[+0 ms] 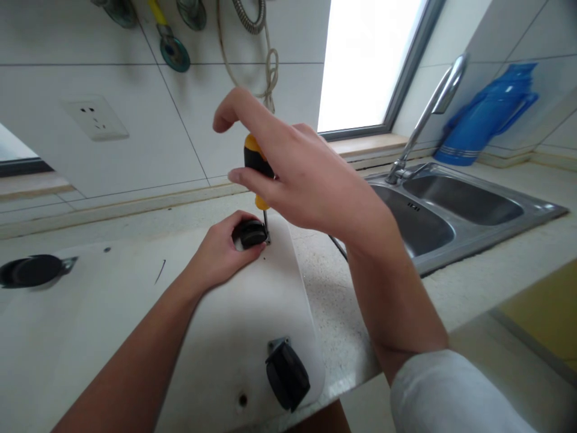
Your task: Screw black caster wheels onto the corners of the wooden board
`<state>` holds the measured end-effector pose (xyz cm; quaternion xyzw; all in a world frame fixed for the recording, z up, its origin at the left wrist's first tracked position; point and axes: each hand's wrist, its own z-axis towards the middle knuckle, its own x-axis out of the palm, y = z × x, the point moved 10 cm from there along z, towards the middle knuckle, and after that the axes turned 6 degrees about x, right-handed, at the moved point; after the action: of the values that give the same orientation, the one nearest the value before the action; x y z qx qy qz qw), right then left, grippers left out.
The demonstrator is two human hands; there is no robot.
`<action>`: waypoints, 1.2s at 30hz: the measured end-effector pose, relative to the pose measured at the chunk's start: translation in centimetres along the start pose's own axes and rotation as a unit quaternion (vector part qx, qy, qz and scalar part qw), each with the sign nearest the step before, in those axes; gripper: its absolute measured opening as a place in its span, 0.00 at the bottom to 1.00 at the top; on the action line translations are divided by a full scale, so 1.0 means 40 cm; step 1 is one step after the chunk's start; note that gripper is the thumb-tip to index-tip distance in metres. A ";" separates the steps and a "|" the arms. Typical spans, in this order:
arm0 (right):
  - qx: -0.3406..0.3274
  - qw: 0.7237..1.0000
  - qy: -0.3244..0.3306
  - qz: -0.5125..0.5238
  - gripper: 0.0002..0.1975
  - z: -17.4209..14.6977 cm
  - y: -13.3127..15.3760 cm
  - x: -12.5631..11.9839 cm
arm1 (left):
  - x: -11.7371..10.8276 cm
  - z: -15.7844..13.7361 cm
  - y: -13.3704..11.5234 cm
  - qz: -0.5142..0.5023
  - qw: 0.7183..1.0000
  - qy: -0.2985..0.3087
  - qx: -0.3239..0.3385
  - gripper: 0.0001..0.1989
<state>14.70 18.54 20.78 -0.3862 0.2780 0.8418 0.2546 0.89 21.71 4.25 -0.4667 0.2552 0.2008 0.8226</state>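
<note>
My left hand [228, 249] is closed around a black caster wheel [252, 233] near the far right corner of a white board [234, 313]. A yellow and black screwdriver [256, 157] stands nearly upright, its tip at the caster's metal mounting plate [268, 238]. Around its handle is my right hand [297, 165], thumb on the near side and index finger bent above the top; the other fingers are hidden. Another black caster [287, 374] is at the board's near right corner, close to a dark hole [243, 399]. A further caster [33, 270] is at the far left.
The board lies on a speckled countertop [327, 282]. To the right are a double steel sink [464, 195] with a tall faucet [428, 117] and a blue thermos jug [489, 114]. On the tiled wall are a power socket [95, 118], pipe fittings [174, 53] and a knotted cord [271, 72].
</note>
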 end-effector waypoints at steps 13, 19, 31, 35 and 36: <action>0.081 0.994 -0.028 -0.065 0.16 0.006 -0.035 -0.013 | -0.002 0.002 -0.024 -0.003 1.000 -0.001 0.015 0.19; 0.021 0.999 0.011 -0.035 0.17 0.003 0.003 0.005 | -0.001 0.002 -0.025 -0.005 1.000 -0.002 0.011 0.19; 0.084 0.993 -0.031 -0.075 0.17 0.010 -0.035 -0.008 | 0.000 0.006 -0.025 -0.007 1.000 -0.003 0.008 0.20; 0.008 0.999 0.024 -0.021 0.18 -0.003 0.011 0.012 | 0.003 0.006 -0.020 -0.016 1.000 -0.003 -0.001 0.19; -0.008 0.999 0.040 -0.012 0.19 -0.009 0.021 0.016 | 0.005 0.006 -0.021 -0.015 1.000 -0.001 0.001 0.19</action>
<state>13.99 17.83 20.30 -0.4252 0.2765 0.8248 0.2500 1.57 21.53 4.82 -0.4695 0.2477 0.1887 0.8262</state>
